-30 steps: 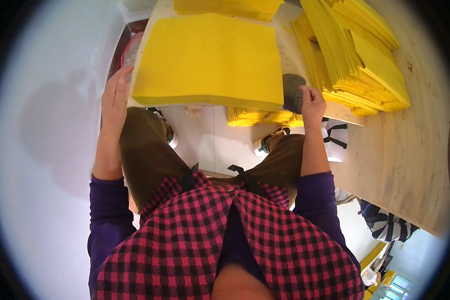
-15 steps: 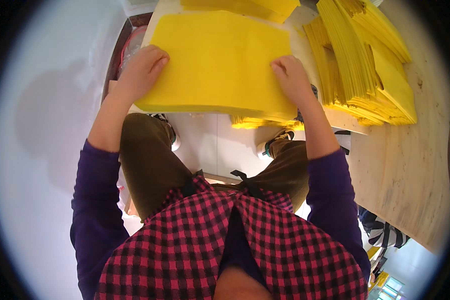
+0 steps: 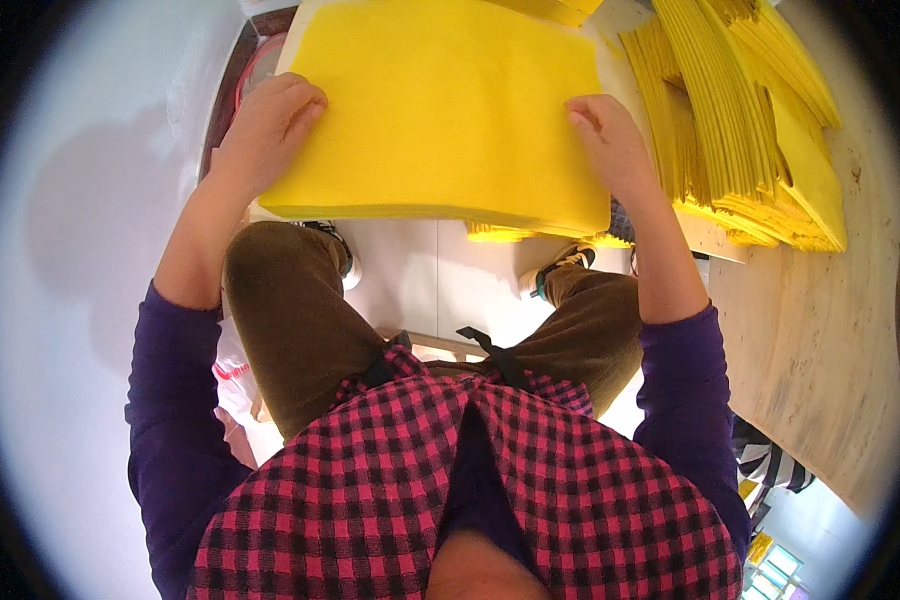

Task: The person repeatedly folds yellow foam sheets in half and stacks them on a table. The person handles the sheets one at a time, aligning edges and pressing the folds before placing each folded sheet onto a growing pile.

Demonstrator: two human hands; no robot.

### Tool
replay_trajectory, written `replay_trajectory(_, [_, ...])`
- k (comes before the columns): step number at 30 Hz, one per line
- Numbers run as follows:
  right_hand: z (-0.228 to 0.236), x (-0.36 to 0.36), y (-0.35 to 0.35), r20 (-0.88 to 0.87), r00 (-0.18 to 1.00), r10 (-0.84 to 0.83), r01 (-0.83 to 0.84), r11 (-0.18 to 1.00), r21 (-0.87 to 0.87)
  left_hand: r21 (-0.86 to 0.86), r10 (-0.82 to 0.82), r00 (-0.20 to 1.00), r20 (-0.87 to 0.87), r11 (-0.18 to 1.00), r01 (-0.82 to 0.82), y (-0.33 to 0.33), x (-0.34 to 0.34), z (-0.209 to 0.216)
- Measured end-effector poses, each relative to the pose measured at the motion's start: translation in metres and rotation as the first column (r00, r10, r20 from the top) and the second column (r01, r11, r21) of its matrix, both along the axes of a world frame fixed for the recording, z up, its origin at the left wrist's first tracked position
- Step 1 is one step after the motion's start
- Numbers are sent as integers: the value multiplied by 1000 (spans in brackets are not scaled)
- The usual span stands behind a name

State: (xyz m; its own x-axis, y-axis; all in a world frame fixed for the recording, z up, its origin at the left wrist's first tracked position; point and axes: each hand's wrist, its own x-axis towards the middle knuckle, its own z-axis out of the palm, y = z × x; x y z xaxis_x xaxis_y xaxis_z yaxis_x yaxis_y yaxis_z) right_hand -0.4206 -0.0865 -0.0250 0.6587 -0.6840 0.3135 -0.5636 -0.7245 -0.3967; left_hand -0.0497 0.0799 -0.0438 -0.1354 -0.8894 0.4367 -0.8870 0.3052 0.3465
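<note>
A broad yellow sheet (image 3: 450,110), which looks like soft cloth, lies on top of a stack with layered edges at its front. My left hand (image 3: 273,130) is closed at the sheet's left edge, thumb and fingers pressed together on it. At the opposite edge my right hand (image 3: 613,145) pinches the sheet in the same way, fingers curled. Between the hands the sheet lies spread with faint ripples. Exactly how many layers the fingers hold is hidden.
To the right, thick bundles of folded yellow pieces (image 3: 735,110) stand on a wooden tabletop (image 3: 800,330). Another yellow piece (image 3: 560,8) lies beyond the sheet. A white wall (image 3: 90,260) borders the left side. My knees are below the stack's front edge.
My hands have moved slightly farther apart, the left one outward and up, the right one outward. The sheet between them now looks wider and flatter, and the view has shifted a little.
</note>
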Motion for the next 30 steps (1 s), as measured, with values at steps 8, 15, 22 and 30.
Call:
replay_trajectory(8, [-8, 35, -53, -41, 993, -114, 112, 993, -36, 108, 90, 995, -39, 990, -86, -59, 23, -2])
replay_trajectory(15, [-2, -10, -10, 61, 998, 17, -12, 997, -79, -24, -43, 992, -116, 999, 40, -1, 11, -1])
replay_trajectory(22, [-17, 16, -40, -48, 992, -113, 107, 987, -119, 17, -47, 998, -44, 999, 47, -30, 12, -4])
replay_trajectory(30, [-3, -12, -16, 52, 996, -68, 70, 997, -28, 0, -15, 995, -101, 1000, 15, -2, 17, 1])
